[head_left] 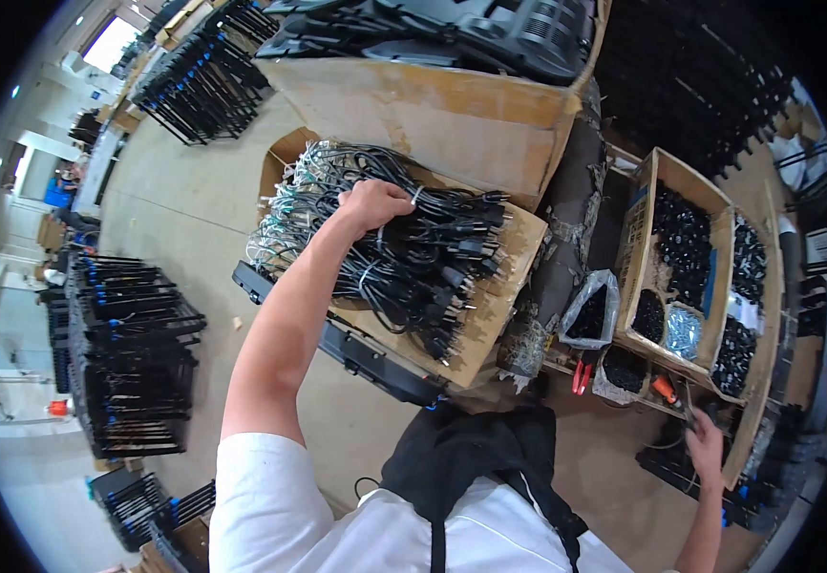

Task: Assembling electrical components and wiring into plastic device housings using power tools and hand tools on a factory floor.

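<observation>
My left hand reaches over a cardboard box and closes on a tied bundle of black power cords. More bundles lie piled there, their plugs pointing right and their bare white and green wire ends to the left. White ties hold the bundles together. Out at the lower right, my right hand is closed around a slim grey metal tool, partly hidden by the fingers. An orange piece shows beside the tool's far end; whether the two are joined I cannot tell.
A large carton of black plastic housings rises behind the cords. At right, a divided cardboard tray holds small black parts. Red-handled pliers hang below a plastic bag. Black frames stand stacked on the left floor.
</observation>
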A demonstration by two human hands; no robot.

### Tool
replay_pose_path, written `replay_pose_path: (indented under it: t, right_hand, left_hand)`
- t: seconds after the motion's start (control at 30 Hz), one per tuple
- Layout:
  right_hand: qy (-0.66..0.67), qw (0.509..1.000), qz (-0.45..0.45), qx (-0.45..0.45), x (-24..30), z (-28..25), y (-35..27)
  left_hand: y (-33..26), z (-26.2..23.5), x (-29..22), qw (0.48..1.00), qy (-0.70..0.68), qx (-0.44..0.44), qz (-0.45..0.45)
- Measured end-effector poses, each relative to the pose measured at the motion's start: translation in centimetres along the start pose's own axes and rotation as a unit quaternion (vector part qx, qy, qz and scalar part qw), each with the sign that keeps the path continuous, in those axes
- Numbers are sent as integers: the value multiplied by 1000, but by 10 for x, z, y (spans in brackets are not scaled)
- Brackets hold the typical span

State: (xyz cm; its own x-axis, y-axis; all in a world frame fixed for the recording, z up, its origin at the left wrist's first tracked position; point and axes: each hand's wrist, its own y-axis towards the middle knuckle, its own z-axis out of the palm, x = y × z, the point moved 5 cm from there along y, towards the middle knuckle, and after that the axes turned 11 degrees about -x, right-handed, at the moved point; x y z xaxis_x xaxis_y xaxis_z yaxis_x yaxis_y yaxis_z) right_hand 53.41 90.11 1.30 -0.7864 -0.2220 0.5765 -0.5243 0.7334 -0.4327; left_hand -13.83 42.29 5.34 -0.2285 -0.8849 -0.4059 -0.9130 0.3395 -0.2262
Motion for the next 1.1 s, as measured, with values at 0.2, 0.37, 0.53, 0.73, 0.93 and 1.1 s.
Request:
replay_pose_path:
  t: [0.2,0.37,0.53,0.73,0.93,1.1]
  right_hand:
    - [172,965,-90,179,357,152,-53]
    - [257,889,-120,359,486,244,1]
    - [218,861,-50,458,524,295,56]
    - [198,808,13,556,529,324,93]
    - [174,802,1,572,539,333,99]
    - [169,794,1,584,537,329,108]
  left_hand:
    - [-13,5,-2,996,67,-63,21]
    - [-12,3,2,998,10,-47,41]
    - [-15,-3,9,997,-12,-64,39]
    - [-18,-6,5,997,-45,-35,61]
    - [-20,-3,12,992,-74,-75,65]
    - [-19,-3,8,992,-85,-69,67]
